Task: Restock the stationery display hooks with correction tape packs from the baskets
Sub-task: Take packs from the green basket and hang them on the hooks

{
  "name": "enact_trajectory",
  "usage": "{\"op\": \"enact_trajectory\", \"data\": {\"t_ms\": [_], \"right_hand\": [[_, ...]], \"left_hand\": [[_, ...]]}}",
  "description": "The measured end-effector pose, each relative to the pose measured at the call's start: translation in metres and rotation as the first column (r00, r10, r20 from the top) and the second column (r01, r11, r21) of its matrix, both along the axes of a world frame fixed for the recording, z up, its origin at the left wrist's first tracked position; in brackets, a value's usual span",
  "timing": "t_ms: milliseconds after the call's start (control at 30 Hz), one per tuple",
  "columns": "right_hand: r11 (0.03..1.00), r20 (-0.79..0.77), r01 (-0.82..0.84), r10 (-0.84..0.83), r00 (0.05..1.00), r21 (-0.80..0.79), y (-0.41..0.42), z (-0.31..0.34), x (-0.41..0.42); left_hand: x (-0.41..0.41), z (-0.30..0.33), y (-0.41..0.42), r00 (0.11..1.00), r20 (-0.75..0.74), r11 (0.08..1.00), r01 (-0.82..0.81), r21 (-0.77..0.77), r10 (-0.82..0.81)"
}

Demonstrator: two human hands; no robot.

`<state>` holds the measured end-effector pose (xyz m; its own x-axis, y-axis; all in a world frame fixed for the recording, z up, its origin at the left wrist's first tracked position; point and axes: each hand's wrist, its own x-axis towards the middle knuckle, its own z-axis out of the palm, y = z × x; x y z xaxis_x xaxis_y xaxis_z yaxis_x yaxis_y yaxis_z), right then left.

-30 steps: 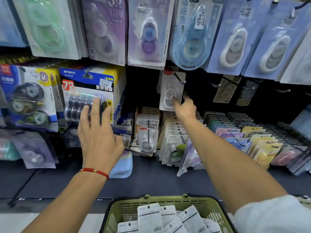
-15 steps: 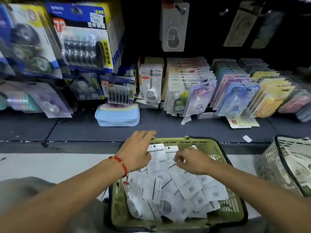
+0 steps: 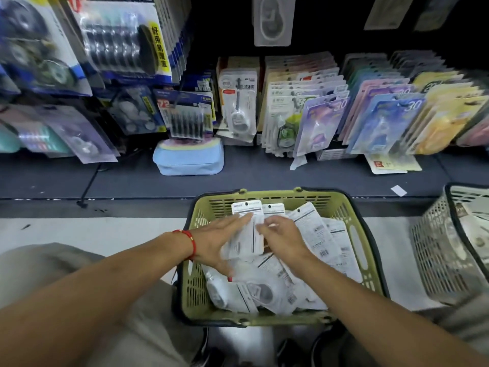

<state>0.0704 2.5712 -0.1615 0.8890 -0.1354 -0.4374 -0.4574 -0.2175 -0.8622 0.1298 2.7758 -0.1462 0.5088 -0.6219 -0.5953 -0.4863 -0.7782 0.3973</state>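
Observation:
A green basket stands on the floor in front of me, full of white correction tape packs lying back side up. One pack is raised between my hands. My left hand, with a red cord at the wrist, holds it with fingers laid over its top left corner and the thumb beneath. My right hand pinches its right edge with curled fingers. A single clear pack hangs on a display hook above the shelf.
A pale mesh basket stands at the right. On the dark shelf are rows of upright coloured packs, a blue pouch and hanging blister cards at the left. My knee fills the lower left.
A second ago both hands reached up to the display, the right at the hanging pack. They have dropped into the green basket, and now lift one pack between them.

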Motion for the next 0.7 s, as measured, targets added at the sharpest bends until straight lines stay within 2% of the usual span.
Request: {"op": "enact_trajectory", "data": {"t_ms": [67,100,133,200,233,267,300,333,367,400,500,567,633,700], "right_hand": [[0.947,-0.042,0.156,-0.150,0.988,0.282,-0.007,0.010,0.011],[0.902,-0.069,0.182,-0.169,0.983,0.393,-0.011,0.014,0.016],[0.862,-0.084,0.188,-0.168,0.982,0.472,-0.014,0.016,0.021],[0.840,-0.098,0.191,-0.164,0.982,0.508,-0.017,0.013,0.028],[0.882,-0.088,0.185,-0.163,0.983,0.434,-0.016,0.008,0.031],[0.959,-0.053,0.145,-0.136,0.989,0.245,-0.014,0.001,0.035],[0.998,-0.005,0.044,-0.045,0.999,-0.052,-0.012,-0.007,0.037],[0.928,0.000,-0.097,0.104,0.995,-0.360,-0.006,-0.016,0.038],[0.779,-0.059,-0.228,0.240,0.969,-0.584,0.003,-0.025,0.036],[0.637,-0.137,-0.321,0.322,0.937,-0.701,0.013,-0.034,0.032],[0.363,-0.275,-0.448,0.439,0.856,-0.817,0.042,-0.060,0.015],[0.300,-0.278,-0.436,0.450,0.849,-0.848,0.051,-0.068,0.006],[0.383,-0.190,-0.382,0.453,0.871,-0.841,0.051,-0.064,0.004],[0.565,0.010,-0.231,0.391,0.920,-0.792,0.043,-0.052,0.005]], "left_hand": [[-0.001,0.001,-0.003,0.996,0.056,0.989,-0.055,-0.135,0.063],[0.001,0.002,-0.005,0.987,0.115,0.975,-0.083,-0.206,0.109],[0.003,0.003,-0.006,0.972,0.179,0.960,-0.103,-0.261,0.152],[0.009,0.009,-0.005,0.943,0.224,0.932,-0.169,-0.322,0.248],[0.011,0.010,-0.004,0.928,0.186,0.903,-0.243,-0.354,0.322],[0.012,0.011,-0.002,0.904,0.123,0.857,-0.335,-0.392,0.409],[0.012,0.012,-0.001,0.866,0.052,0.795,-0.430,-0.428,0.497],[0.010,0.012,0.000,0.815,-0.015,0.720,-0.520,-0.459,0.579],[0.009,0.011,0.000,0.754,-0.076,0.638,-0.600,-0.482,0.652],[0.006,0.009,0.000,0.688,-0.127,0.553,-0.667,-0.499,0.714],[-0.003,0.001,0.002,0.497,-0.263,0.313,-0.795,-0.519,0.827],[-0.009,-0.004,0.001,0.382,-0.346,0.170,-0.843,-0.510,0.857],[-0.015,-0.008,0.000,0.282,-0.383,0.066,-0.870,-0.489,0.880],[-0.017,-0.012,-0.002,0.233,-0.359,0.029,-0.870,-0.492,0.904]]}}
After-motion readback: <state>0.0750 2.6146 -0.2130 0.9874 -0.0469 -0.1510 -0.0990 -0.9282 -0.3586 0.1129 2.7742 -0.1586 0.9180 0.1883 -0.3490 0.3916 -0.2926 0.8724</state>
